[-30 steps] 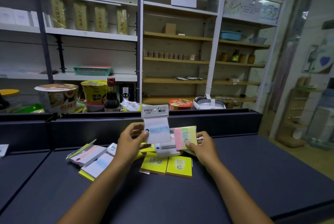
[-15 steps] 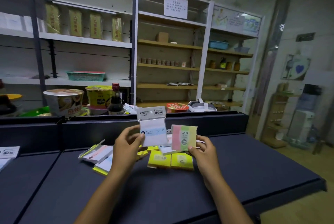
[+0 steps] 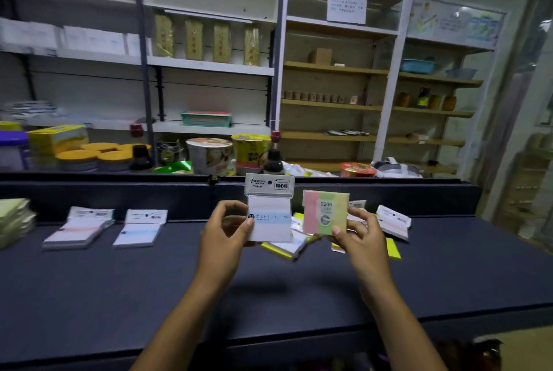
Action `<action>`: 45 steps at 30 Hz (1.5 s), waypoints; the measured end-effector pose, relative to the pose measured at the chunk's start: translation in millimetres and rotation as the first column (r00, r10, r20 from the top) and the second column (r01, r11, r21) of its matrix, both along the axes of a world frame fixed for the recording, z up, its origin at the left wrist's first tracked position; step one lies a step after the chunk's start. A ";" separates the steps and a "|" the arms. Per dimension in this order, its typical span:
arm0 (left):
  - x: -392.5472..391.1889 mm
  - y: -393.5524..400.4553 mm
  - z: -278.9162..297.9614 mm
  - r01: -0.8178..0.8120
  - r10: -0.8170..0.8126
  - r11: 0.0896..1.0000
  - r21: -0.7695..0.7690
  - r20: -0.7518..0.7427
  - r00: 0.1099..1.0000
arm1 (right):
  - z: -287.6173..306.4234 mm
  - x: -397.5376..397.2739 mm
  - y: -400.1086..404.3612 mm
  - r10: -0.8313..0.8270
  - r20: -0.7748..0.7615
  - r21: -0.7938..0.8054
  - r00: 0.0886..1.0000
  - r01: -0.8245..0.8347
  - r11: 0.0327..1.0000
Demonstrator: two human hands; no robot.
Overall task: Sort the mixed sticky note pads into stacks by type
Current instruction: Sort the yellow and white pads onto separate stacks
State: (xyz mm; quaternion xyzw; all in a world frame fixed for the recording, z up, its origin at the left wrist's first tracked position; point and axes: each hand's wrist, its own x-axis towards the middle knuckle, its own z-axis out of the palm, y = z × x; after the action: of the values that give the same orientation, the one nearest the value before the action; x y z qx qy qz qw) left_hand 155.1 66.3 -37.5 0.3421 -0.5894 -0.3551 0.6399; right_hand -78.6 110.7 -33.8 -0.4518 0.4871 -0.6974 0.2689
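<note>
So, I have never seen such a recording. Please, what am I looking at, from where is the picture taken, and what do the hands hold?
No machine here: a person wears a camera on the head, looking down at their own two hands. The left hand holds a white pad with a blue stripe. The right hand holds a pink, green and yellow pad. Both are raised above a dark counter. On it lie two sorted stacks of white pads at the left, and a mixed pile behind the hands.

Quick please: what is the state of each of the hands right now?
Left hand: pinches a white packaged sticky note pad with a blue stripe.
Right hand: holds a pink, green and yellow sticky note pad.
</note>
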 end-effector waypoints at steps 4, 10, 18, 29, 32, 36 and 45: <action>44.9 13.1 1.0 -0.044 0.044 0.999 0.008 0.013 0.999 | -0.6 39.2 -1.7 0.050 0.010 -0.017 0.999 -0.049 0.999; 105.4 32.1 2.2 -0.165 0.164 0.986 0.033 0.019 0.986 | -0.8 93.1 -8.5 0.150 -0.033 -0.015 0.988 -0.151 0.988; 156.1 52.8 10.3 -0.358 0.356 0.933 0.039 0.044 0.933 | 12.2 145.3 -19.7 0.321 -0.062 -0.040 0.945 -0.324 0.945; 197.6 22.8 1.8 -0.467 0.452 0.881 0.081 0.149 0.879 | 21.0 193.9 -39.9 0.393 -0.090 -0.028 0.915 -0.397 0.917; 208.3 -5.2 -0.5 -0.474 0.453 0.876 0.086 0.188 0.871 | 21.0 204.0 -52.1 0.370 -0.094 -0.022 0.924 -0.373 0.927; 222.2 -50.4 -5.4 -0.470 0.428 0.876 0.106 0.275 0.861 | 20.5 216.8 -72.2 0.325 -0.096 -0.012 0.941 -0.328 0.945; 244.1 -123.1 -25.6 -0.452 0.315 0.877 0.162 0.516 0.797 | 12.5 250.3 -117.2 0.241 -0.104 0.021 0.965 -0.240 0.970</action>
State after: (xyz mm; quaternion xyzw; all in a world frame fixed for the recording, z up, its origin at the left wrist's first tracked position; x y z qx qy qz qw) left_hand 399.1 -56.8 -63.1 0.6175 -0.5894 -0.2006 0.4807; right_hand 171.7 -6.6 -21.3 -0.5428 0.4451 -0.6326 0.3273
